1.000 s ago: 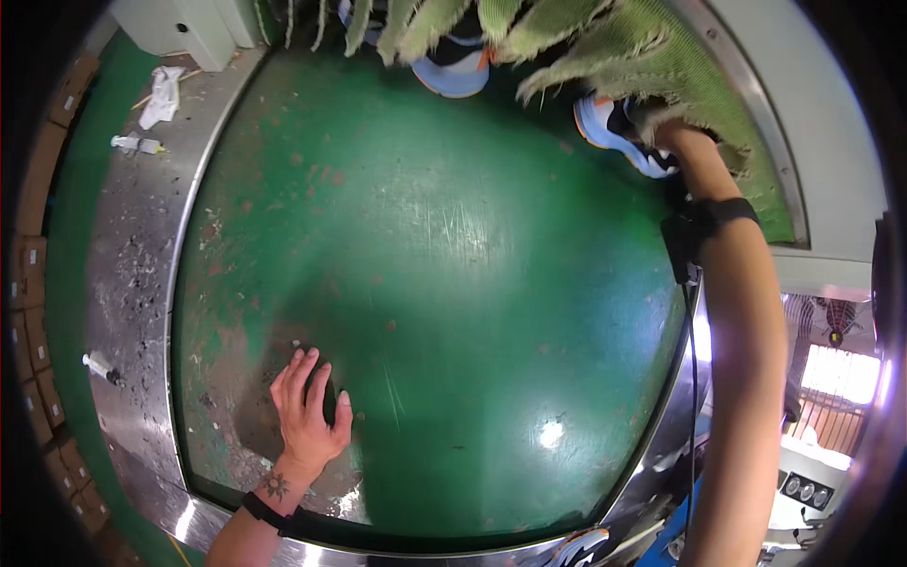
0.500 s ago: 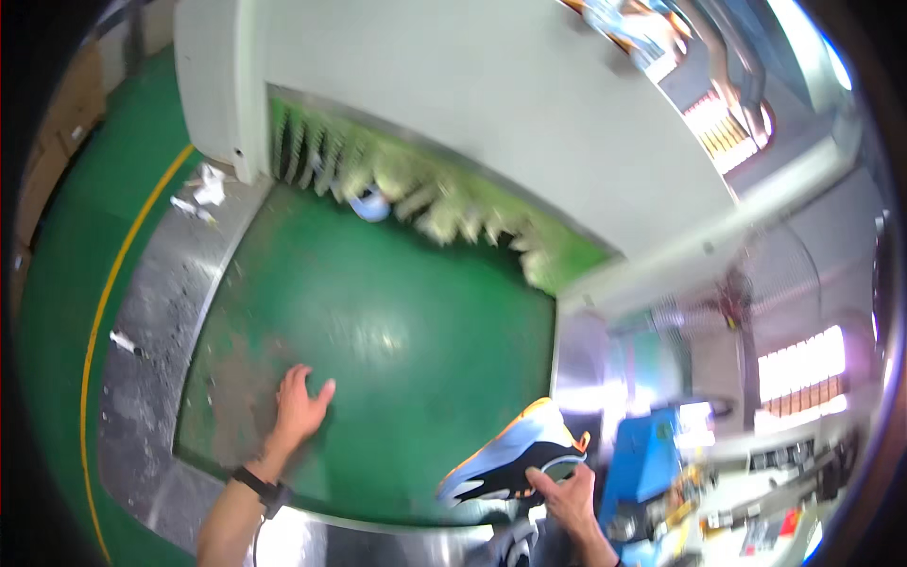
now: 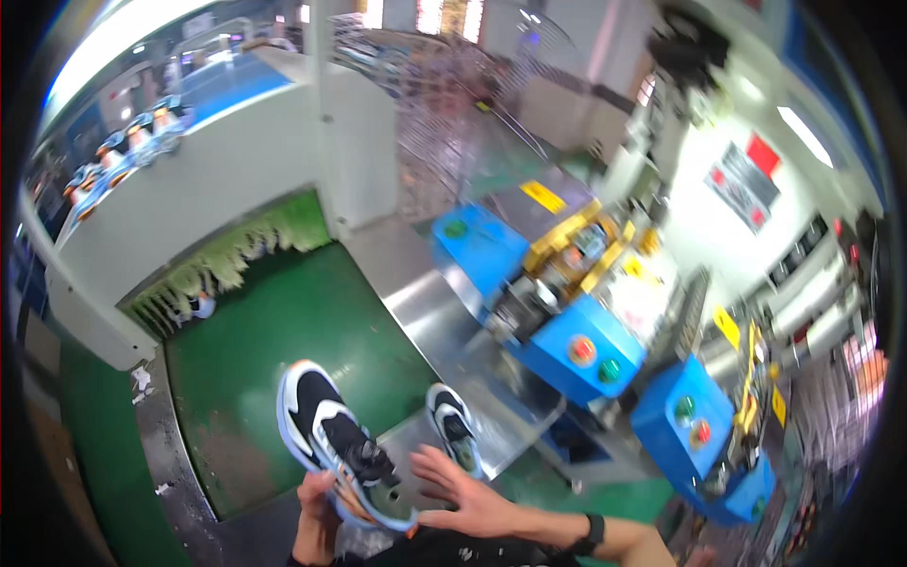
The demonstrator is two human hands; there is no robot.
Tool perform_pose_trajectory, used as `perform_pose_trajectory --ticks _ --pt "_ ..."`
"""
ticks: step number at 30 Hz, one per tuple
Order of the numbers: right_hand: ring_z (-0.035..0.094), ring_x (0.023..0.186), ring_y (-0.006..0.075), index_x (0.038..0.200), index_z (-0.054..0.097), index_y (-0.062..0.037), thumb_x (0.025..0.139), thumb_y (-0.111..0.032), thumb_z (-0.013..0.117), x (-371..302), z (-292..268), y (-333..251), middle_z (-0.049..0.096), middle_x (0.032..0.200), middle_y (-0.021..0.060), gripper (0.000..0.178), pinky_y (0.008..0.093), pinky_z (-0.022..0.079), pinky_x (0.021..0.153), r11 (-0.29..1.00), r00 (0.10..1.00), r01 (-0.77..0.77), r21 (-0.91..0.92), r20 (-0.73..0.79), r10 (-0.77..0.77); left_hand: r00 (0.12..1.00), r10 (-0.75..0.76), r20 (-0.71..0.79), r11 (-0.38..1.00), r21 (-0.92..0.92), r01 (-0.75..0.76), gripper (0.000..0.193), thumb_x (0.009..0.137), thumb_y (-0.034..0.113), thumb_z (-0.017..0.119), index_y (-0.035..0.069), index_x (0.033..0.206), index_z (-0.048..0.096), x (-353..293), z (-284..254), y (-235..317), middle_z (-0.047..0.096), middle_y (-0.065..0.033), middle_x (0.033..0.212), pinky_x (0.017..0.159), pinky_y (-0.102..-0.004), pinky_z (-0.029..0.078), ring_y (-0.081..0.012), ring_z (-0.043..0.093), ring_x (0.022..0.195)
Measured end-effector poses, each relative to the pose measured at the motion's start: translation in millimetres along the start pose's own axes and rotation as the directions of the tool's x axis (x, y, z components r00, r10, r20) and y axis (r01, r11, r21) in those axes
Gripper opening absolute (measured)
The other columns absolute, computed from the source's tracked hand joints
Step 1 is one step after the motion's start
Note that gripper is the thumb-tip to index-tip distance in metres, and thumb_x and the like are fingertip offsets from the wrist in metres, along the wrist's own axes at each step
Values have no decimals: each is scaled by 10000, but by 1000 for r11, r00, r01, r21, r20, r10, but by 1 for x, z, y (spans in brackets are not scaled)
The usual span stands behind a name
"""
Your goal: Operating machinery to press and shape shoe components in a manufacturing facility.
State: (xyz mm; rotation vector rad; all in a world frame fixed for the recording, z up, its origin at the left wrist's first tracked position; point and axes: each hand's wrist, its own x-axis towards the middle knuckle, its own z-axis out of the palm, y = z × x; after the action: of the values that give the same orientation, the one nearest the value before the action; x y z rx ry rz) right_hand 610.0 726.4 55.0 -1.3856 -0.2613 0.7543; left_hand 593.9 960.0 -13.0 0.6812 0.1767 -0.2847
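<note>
Gripping a black, white and pale-blue sneaker [image 3: 331,425] in the left hand [image 3: 316,503], with fingers closed on its left side toward the heel. Holding it tilted in front of the near end of a green surface [image 3: 283,326], with toe toward the far left and heel toward the near right. Holding nothing in the right hand [image 3: 463,493], spread wide with fingers apart, just beside the heel and ankle opening. Cannot tell contact from a narrow gap at the thumb. Wearing a black band [image 3: 591,535] on the right wrist.

To the right of the held sneaker, visible against a metal plate [image 3: 499,416]: a second sneaker [image 3: 453,422] in similar colours, toe toward the far side. At the far end of the green surface, hanging from a pale machine housing [image 3: 236,156]: a ragged green curtain [image 3: 222,260], with part of another shoe [image 3: 204,306] showing beneath. On top of the housing, at far left: more shoes [image 3: 140,140]. Farther right: a blue control box [image 3: 557,357] with red and green buttons.
</note>
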Motion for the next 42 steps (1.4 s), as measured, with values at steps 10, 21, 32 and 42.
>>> perform_pose_trajectory --ticks 10,21,32,42 --pt "533 1081 179 1383 270 -48 812 -142 726 -142 -137 31 542 1182 114 737 299 410 955 967 848 253 -9 -479 -226 992 -123 -18 969 214 124 588 791 103 631 -4 1319 395 63 191 -172 543 -131 1229 947 -394 459 -251 568 1082" --pt "642 914 284 1390 275 -72 872 31 570 -155 -221 -27 612 990 194 605 409 535 804 795 711 396 458 -702 50 913 79 400 366 840 -400 784 826 287 704 -69 1369 266 476 303 -173 390 -299 1364 1078 -360 314 -309 374 1322" --pt "608 876 188 1405 207 -61 857 91 545 -74 -288 -46 563 999 111 662 357 539 779 856 480 298 424 -841 249 768 -583 263 319 944 -81 372 792 117 660 49 1122 504 637 362 -170 589 -70 812 417 -313 460 -152 577 592" --pt "624 977 242 1167 532 -34 902 -218 564 92 -463 -128 608 1091 106 323 393 585 611 887 440 196 417 -846 301 995 9 -97 905 424 33 644 811 207 664 -59 1328 387 458 135 -6 564 -107 1099 846 -292 459 -191 570 961"
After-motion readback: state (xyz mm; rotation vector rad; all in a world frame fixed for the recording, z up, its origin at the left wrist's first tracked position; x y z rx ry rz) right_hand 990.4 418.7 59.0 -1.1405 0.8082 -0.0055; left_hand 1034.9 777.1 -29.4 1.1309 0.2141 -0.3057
